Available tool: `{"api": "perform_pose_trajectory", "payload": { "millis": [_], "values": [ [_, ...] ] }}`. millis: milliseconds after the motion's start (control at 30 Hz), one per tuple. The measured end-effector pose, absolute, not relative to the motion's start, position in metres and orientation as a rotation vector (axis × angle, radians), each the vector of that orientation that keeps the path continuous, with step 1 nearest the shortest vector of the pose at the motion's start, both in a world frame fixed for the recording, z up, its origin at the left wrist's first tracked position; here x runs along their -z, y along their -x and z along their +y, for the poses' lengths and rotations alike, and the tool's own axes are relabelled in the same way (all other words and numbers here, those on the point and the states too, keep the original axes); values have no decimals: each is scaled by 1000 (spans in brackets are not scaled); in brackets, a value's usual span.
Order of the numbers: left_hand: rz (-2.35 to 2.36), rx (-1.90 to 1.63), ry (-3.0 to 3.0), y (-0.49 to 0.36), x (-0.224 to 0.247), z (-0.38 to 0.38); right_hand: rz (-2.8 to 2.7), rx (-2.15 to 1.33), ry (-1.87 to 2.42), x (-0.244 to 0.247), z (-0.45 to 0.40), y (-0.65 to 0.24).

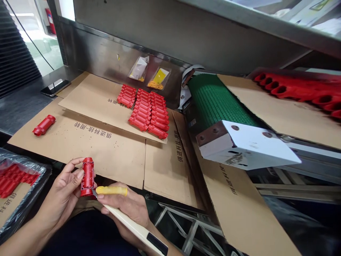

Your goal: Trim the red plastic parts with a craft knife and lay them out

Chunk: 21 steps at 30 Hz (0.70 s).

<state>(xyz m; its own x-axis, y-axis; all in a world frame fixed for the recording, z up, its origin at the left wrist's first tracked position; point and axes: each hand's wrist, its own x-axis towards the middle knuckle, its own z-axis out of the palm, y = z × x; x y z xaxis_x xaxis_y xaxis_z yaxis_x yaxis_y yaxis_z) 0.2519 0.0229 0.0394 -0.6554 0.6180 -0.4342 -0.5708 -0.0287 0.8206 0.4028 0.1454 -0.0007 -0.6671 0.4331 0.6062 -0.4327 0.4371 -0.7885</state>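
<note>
My left hand point(66, 192) pinches a red plastic cylindrical part point(87, 176) upright between thumb and fingers, its slotted side turned towards me. In my right hand point(130, 202) is a knife with a long white handle point(133, 224) and a dark patch near its end. The short metal blade touches or nearly touches the part's lower right edge. A yellow finger cot point(112, 191) covers my right index finger. One more red part point(44, 125) lies alone on the cardboard to the left. Several like it stand in rows point(144, 110) on a raised cardboard sheet point(90, 96).
A lined box point(42, 177) with red parts stands at lower left. A phone point(55, 87) lies at the back left. Two small bags point(159, 79) rest against the metal panel. On the right, a green conveyor belt point(215, 101) ends in a white bracket; larger red tubes point(290, 87) lie beyond.
</note>
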Motion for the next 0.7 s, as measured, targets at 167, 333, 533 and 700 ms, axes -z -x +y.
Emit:
{"api": "perform_pose_trajectory", "payload": {
  "millis": [167, 333, 533, 700],
  "values": [
    [1408, -1800, -58, -250, -37, 22, -1864, -1365, -31, -2, 147, -401],
    [1418, -1799, -85, -251, -35, 23, -1900, -1358, -26, -2, 150, -400],
    [1434, -1782, -142, -249, -31, 24, -2075, -1179, -115, 1, 153, -400],
    [1442, -1770, -139, -250, -31, 24, -1936, -1122, 119, 10, 151, -401]
  ]
}}
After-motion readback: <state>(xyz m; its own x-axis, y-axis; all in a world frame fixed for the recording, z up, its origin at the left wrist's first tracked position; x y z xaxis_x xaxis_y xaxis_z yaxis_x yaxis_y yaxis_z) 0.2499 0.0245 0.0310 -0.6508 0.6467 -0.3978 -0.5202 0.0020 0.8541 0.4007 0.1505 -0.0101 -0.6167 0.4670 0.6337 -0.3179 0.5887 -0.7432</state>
